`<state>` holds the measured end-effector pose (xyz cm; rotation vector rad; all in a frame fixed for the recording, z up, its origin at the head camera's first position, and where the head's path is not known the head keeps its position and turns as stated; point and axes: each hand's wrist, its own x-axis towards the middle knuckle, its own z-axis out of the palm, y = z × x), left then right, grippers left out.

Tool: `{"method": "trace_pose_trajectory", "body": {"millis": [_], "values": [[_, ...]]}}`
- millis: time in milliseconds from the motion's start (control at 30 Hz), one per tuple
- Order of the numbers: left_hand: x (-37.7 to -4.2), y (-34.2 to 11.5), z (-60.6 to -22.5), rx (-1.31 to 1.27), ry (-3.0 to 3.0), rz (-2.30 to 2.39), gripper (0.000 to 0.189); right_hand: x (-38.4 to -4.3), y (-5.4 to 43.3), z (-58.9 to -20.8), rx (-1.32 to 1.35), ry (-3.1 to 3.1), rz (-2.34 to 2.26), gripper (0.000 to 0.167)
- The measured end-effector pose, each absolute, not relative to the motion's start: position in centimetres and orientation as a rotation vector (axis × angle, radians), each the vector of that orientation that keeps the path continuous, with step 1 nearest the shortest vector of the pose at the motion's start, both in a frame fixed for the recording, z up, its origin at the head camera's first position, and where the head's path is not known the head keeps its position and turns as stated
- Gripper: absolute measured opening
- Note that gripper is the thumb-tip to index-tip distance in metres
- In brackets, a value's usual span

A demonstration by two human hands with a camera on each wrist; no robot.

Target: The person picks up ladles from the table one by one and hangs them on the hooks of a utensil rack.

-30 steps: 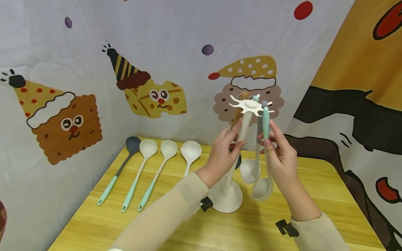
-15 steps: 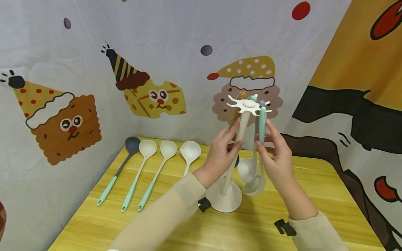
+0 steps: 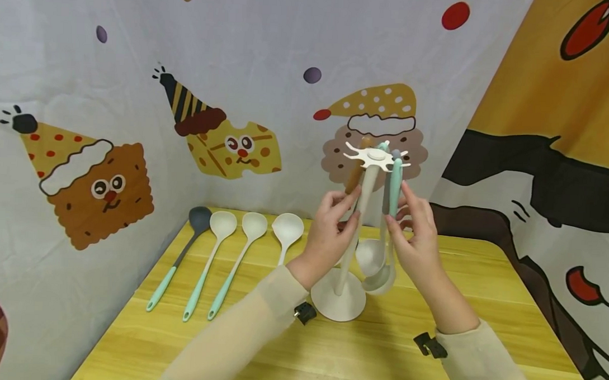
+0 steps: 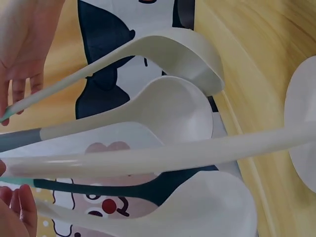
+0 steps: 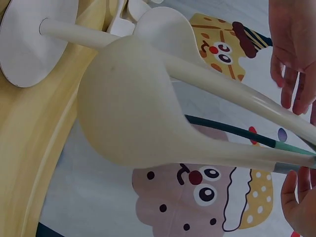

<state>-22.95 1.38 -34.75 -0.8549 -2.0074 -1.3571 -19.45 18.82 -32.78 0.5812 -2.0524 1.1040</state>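
A white utensil stand (image 3: 345,264) has a round base and a hooked top ring. My left hand (image 3: 328,235) holds its pole, thumb and index finger against it. My right hand (image 3: 417,238) pinches the mint handle of a pale ladle (image 3: 395,187) at the ring's right edge; its bowl hangs low, beside the pole. In the left wrist view this ladle (image 4: 197,54) is uppermost, fingers at its mint end. Behind it hangs a grey-handled ladle (image 3: 370,256). A brown handle (image 3: 354,178) and a mint-topped utensil hang at the back. Whether the held ladle's hole is on a hook cannot be told.
On the wooden table (image 3: 369,354), left of the stand, lie a dark ladle (image 3: 200,220), two pale spoons (image 3: 224,225) with mint handles, and a white spouted ladle (image 3: 288,228) partly behind my left arm. A printed cloth (image 3: 269,43) rises behind the table.
The held ladle's bowl has swung left toward the pole, and its handle has come slightly left with my right hand. My left hand has shifted a little down and left at the pole.
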Motion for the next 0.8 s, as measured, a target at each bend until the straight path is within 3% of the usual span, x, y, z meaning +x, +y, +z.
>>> {"method": "trace_pose_trajectory", "body": {"millis": [367,800], "values": [[-22.8,0.9,-35.8,-0.824,-2.165,-1.320,0.045,-18.3,17.6,-31.0,0.474,-2.057,1.126,0.059],[-22.1,-2.0,-37.2,-0.746,-2.249,-1.377,0.042,-19.6,18.7,-32.6,0.447,-2.007,1.167,0.060]]}}
